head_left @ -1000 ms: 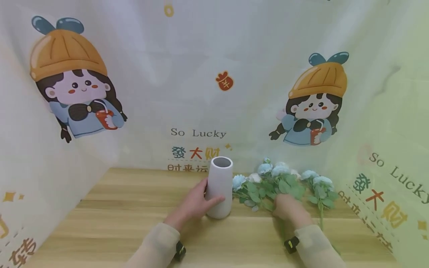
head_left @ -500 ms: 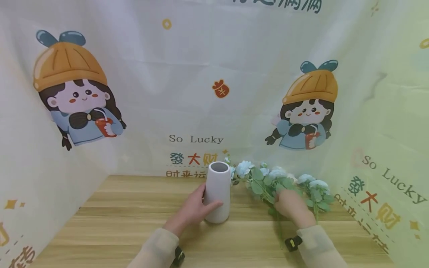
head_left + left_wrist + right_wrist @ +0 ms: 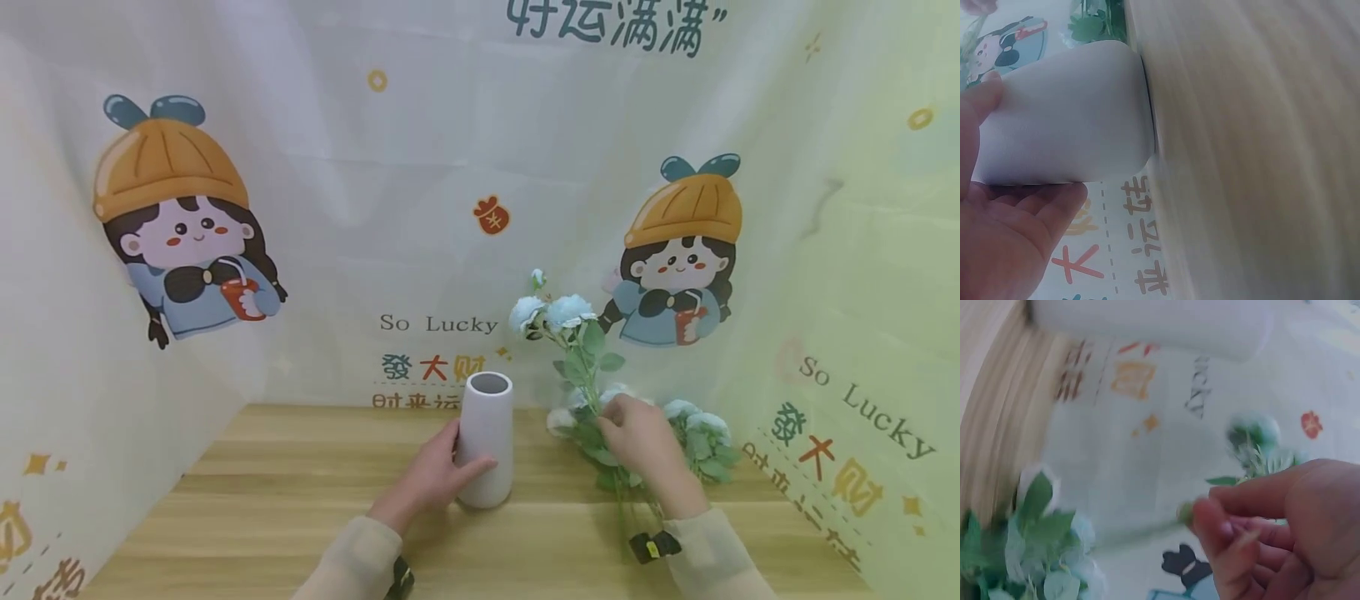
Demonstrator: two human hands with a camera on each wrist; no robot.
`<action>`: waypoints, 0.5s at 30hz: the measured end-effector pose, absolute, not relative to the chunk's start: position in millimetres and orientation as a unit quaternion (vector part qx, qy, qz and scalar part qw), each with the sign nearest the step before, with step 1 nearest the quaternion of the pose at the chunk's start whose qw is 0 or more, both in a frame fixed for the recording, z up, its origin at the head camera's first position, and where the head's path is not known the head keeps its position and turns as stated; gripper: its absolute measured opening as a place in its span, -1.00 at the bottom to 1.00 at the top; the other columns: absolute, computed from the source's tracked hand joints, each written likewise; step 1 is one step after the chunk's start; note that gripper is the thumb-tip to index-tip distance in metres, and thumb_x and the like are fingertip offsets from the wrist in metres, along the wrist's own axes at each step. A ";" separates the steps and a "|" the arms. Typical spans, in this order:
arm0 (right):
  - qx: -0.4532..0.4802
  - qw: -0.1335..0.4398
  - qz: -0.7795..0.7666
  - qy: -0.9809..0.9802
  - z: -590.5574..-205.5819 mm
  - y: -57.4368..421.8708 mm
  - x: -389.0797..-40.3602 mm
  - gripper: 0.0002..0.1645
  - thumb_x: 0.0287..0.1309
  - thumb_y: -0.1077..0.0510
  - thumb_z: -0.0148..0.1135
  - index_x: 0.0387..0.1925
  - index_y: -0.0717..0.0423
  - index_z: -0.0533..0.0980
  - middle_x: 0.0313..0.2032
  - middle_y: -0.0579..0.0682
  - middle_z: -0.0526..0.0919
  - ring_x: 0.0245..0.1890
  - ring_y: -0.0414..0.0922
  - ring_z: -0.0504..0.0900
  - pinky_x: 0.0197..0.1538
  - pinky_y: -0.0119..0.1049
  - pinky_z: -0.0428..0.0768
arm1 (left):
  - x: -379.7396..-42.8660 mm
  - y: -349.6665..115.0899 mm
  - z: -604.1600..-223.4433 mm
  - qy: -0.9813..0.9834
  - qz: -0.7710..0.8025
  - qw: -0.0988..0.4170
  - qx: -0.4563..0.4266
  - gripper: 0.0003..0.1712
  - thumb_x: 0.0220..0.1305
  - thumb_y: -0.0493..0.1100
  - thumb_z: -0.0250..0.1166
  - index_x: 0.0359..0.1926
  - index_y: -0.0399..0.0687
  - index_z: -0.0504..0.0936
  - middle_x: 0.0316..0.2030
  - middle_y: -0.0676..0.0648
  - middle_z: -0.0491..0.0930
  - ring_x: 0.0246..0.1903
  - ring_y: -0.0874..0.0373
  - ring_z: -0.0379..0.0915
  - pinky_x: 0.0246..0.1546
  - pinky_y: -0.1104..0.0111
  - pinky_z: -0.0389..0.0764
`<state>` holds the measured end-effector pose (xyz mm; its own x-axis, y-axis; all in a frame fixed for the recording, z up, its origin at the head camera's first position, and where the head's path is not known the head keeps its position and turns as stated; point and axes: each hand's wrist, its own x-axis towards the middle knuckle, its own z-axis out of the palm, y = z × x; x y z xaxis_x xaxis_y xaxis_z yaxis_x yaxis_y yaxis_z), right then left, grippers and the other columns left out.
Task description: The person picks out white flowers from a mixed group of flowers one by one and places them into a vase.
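A white vase [image 3: 487,429] stands upright on the table, its round mouth facing up. My left hand [image 3: 431,483] grips its left side, with the thumb across the front; the left wrist view shows the vase's smooth lower wall [image 3: 1079,119] between thumb and fingers. To the right of the vase, my right hand [image 3: 648,446] pinches the green stem of a pale blue artificial flower spray [image 3: 570,315], raised with its blooms upward. In the right wrist view, thumb and fingertips close on the stem [image 3: 1138,537]. The stem's lower part overlaps other stems in the head view.
More pale blue flowers [image 3: 705,432] with green leaves lie on the wooden table [image 3: 300,467] behind and right of my right hand. A white printed cloth [image 3: 360,217] rises at the table's back and along both sides.
My right hand has lifted one flower spray off the pile, its blooms swinging from lying sideways to upright. My left hand stays on the vase. The head view has tilted up slightly.
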<state>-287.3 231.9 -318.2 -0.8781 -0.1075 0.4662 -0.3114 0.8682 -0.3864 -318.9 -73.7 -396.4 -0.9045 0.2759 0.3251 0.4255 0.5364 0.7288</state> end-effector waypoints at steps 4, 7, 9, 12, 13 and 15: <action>0.124 0.161 0.311 -0.929 -326.4 220.6 -288.7 -0.86 0.27 0.16 0.29 -0.35 0.16 0.57 -0.61 -0.06 0.64 -0.66 -0.17 0.55 -0.53 -0.21 0.60 | -318.7 -72.1 -397.7 -0.871 -0.441 0.083 -0.202 0.00 0.17 0.26 0.40 0.43 -0.16 0.19 0.24 -0.23 0.38 0.16 -0.04 0.34 0.17 -0.04 0.44; 0.136 0.108 0.339 -0.925 -340.4 213.3 -294.3 -0.82 0.26 0.16 0.31 -0.43 0.14 0.58 -0.68 -0.08 0.61 -0.70 -0.14 0.56 -0.58 -0.26 0.59 | -319.6 -70.9 -397.2 -0.869 -0.441 0.087 -0.205 0.00 0.18 0.25 0.40 0.43 -0.15 0.19 0.24 -0.23 0.38 0.16 -0.05 0.34 0.17 -0.04 0.45; 0.146 0.059 0.364 -0.918 -351.2 210.3 -298.0 -0.81 0.26 0.19 0.30 -0.47 0.16 0.59 -0.68 -0.06 0.61 -0.68 -0.10 0.59 -0.55 -0.25 0.64 | -319.7 -70.4 -396.9 -0.868 -0.443 0.088 -0.206 0.00 0.18 0.24 0.40 0.44 -0.15 0.18 0.25 -0.23 0.38 0.16 -0.05 0.34 0.17 -0.04 0.45; 0.165 -0.015 0.400 -0.902 -365.5 208.2 -301.3 -0.82 0.24 0.28 0.26 -0.48 0.26 0.60 -0.66 -0.01 0.62 -0.65 -0.08 0.63 -0.53 -0.24 0.71 | -318.6 -70.3 -396.7 -0.868 -0.446 0.085 -0.202 0.00 0.19 0.21 0.41 0.45 -0.15 0.17 0.26 -0.23 0.36 0.17 -0.05 0.33 0.17 -0.03 0.44; 0.171 -0.039 0.412 -0.894 -369.4 207.8 -302.4 -0.83 0.24 0.31 0.25 -0.48 0.29 0.60 -0.64 0.02 0.63 -0.64 -0.07 0.63 -0.53 -0.24 0.72 | -318.3 -70.5 -396.5 -0.867 -0.448 0.085 -0.201 0.00 0.19 0.20 0.42 0.45 -0.16 0.16 0.26 -0.24 0.36 0.17 -0.05 0.33 0.17 -0.03 0.44; 0.180 -0.071 0.421 -0.886 -375.8 207.9 -302.6 -0.82 0.24 0.33 0.23 -0.47 0.32 0.60 -0.63 0.05 0.63 -0.65 -0.07 0.64 -0.54 -0.25 0.73 | -317.2 -69.8 -396.7 -0.865 -0.452 0.082 -0.200 0.01 0.19 0.18 0.43 0.46 -0.16 0.15 0.27 -0.24 0.35 0.17 -0.06 0.32 0.17 -0.04 0.43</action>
